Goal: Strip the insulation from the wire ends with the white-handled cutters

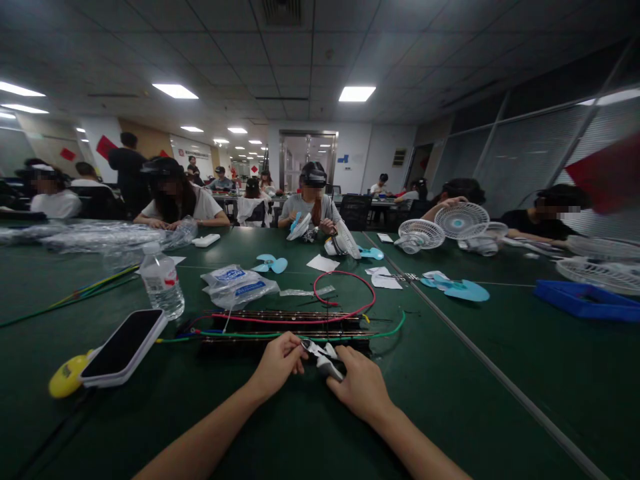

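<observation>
My right hand (364, 387) is wrapped around the grey-and-white handles of a pair of pliers (326, 363). The pliers' jaws point left and meet the fingertips of my left hand (278, 365). Those fingers are pinched together, and whatever is between them is too small to make out. Just beyond both hands lie long black strips (235, 347) with copper-coloured lines. A green wire (387, 333) runs along them, and a red wire (373, 293) curls in a loop behind.
On the left are a phone (127, 347), a yellow rounded object (70, 377) and a water bottle (163, 283). Plastic bags (240, 287) and blue fan blades (270, 264) lie farther back. A blue tray (585, 300) sits right. Other people work around the green table (450, 400).
</observation>
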The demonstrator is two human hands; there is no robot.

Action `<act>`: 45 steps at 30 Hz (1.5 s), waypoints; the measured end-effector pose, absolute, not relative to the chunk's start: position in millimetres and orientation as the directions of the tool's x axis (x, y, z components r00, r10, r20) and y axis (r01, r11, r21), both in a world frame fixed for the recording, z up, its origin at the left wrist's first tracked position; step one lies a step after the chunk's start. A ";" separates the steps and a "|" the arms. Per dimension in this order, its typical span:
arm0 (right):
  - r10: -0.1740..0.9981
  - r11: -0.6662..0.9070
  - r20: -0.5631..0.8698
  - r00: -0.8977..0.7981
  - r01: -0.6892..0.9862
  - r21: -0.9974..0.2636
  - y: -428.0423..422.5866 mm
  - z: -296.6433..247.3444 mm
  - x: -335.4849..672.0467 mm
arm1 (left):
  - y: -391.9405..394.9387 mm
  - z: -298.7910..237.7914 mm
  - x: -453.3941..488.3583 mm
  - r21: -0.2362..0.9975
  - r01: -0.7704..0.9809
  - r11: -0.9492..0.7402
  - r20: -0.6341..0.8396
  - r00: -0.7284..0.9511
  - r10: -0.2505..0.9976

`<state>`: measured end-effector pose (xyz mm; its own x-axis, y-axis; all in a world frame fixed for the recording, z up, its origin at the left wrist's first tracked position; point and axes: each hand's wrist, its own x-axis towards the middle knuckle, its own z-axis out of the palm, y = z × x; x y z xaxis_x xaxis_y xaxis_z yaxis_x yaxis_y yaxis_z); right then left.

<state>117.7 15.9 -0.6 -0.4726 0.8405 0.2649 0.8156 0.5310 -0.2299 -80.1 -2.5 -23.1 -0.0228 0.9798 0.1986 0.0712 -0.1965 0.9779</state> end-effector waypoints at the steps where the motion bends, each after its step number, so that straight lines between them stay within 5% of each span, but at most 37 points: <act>1: 0.842 0.528 0.267 -0.469 0.817 -0.231 16.0 -0.5 117.7 | -2.0 -23.9 -80.3 0.978 0.081 -0.190 0.193 -0.028 0.981; 45: 0.815 0.580 0.208 -0.541 0.771 -0.265 12.7 11.7 124.1 | -5.8 -19.2 -82.8 0.968 0.162 -0.194 0.207 -0.068 0.976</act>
